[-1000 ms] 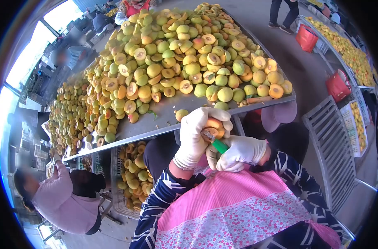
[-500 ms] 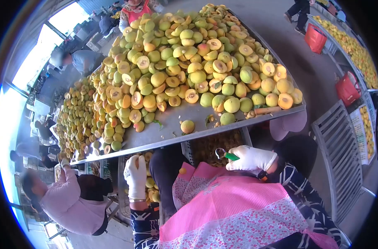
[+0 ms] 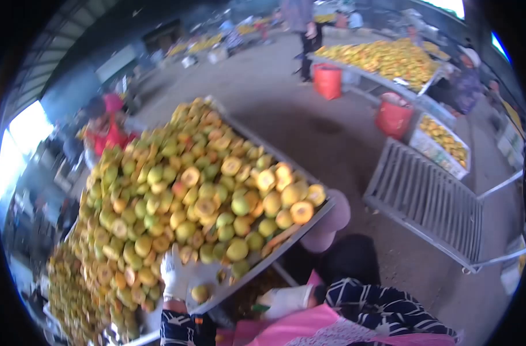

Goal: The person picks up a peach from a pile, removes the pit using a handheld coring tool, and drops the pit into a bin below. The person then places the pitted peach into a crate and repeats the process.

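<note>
My left hand point(image 3: 173, 275), in a white glove, reaches over the metal table's front edge to the pile of yellow-green stone fruit point(image 3: 185, 230). Its fingers look stretched out against the fruit; blur hides their tips in part. One loose fruit point(image 3: 200, 293) lies just right of that wrist. Low in front of the pink apron point(image 3: 300, 328), my gloved right hand point(image 3: 286, 301) is closed round a green-handled tool point(image 3: 259, 308). The tool's metal loop cannot be made out now. Many fruits in the pile are halved, some with stones showing.
The table's metal rim point(image 3: 286, 245) runs before me, with a pale pink cap point(image 3: 329, 222) beside its right corner. A slatted metal rack point(image 3: 427, 202), red buckets point(image 3: 392, 114) and a crate of fruit point(image 3: 442, 141) stand right. A person in red point(image 3: 110, 135) is behind the pile.
The view has swung to the right. My left hand has moved from beside my lap up onto the table at the fruit. My right hand stays low with the green-handled tool.
</note>
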